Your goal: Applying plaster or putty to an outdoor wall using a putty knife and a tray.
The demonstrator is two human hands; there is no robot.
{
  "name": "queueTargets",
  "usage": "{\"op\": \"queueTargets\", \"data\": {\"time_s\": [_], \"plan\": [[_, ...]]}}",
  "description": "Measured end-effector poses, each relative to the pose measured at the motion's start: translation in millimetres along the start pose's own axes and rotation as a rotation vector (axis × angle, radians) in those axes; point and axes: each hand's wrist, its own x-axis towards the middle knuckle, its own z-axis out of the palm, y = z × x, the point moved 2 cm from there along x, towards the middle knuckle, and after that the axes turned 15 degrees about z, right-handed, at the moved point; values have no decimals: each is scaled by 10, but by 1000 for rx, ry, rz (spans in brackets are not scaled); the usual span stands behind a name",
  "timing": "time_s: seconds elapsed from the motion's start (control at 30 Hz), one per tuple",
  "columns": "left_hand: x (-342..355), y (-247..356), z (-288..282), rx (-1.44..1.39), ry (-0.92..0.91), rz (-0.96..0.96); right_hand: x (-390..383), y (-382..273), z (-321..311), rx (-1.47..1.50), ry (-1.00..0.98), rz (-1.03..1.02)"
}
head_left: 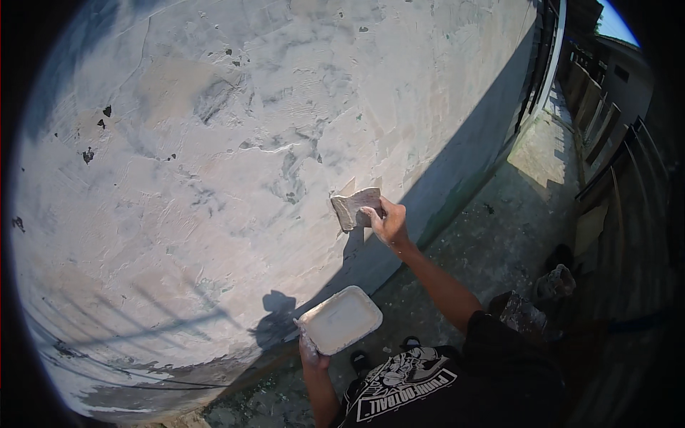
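R hand: grasping a flat, paste-smeared spreader, thumb on near face, fingers mostly hidden behind. Spreader is up at the wall, approx. mid-view; exact edge contact can't be confirmed. L hand: grasping a shallow off-white rectangular tray by its lower-left side, tilted, lower than the spreader and near the wall. L fingers partly hidden under tray; whitish residue on that hand.

Wall cond.: whitish, uneven coat w/ ridges, grey smears and a beige patch upper L. Several small dark chips noted, mostly L side. Lower R portion in shade; add'l striped shadows lower L. Base of wall darker, coat ragged there.

Surroundings: grey concrete path runs along wall to upper R, part sunlit at far end. Upright boards on far R. Person wears a black T-shirt w/ white print on front. Whitish-stained container on R, in shade; contents unclear.
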Motion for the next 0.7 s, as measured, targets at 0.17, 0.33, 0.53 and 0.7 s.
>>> {"op": "queueTargets", "data": {"time_s": [0.17,0.33,0.53,0.7], "plan": [[-181,-248,96,10,29,33,-39,2,-278,-27,-46,21],[-340,-496,197,-23,105,80,-5,-275,-405,-126,84,-158],[-446,-703,185,-36,131,109,-381,-349,369,-392,17,-201],[-501,-632,300,-25,154,81,-731,-303,549,-40,-56,-320]]}}
